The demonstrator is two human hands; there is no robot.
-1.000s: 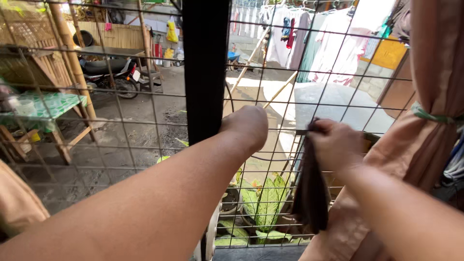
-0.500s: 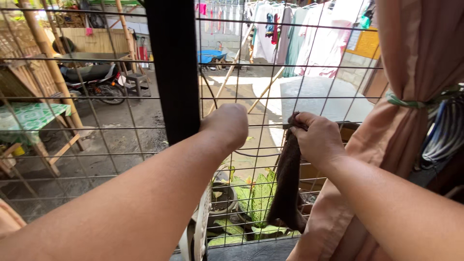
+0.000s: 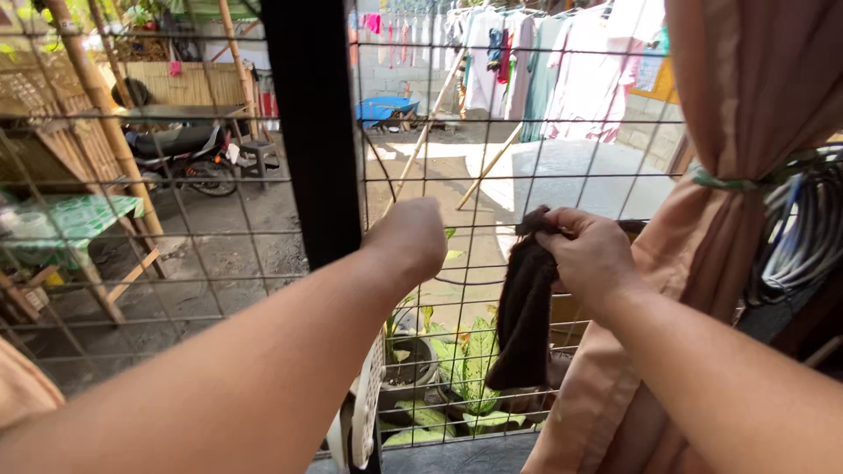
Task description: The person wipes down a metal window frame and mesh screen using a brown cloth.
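Note:
My right hand (image 3: 587, 253) grips the top of a dark brown cloth (image 3: 525, 316), which hangs down in front of the wire window grille (image 3: 492, 175). My left hand (image 3: 411, 235) is a closed fist against the grille, just right of the black window post (image 3: 312, 132); I cannot tell whether its fingers hook a wire. The two hands are about a hand's width apart.
A tied peach curtain (image 3: 746, 175) hangs at the right, with coiled cables (image 3: 808, 237) beside it. Potted leafy plants (image 3: 465, 360) stand below outside. Beyond are a motorcycle (image 3: 184, 149), a green-topped table (image 3: 70, 219), bamboo poles (image 3: 88, 79) and hanging laundry (image 3: 544, 61).
My right hand has pulled the brown cloth slightly back from the grille and lower. My view has shifted a little; my left fist stays at the grille.

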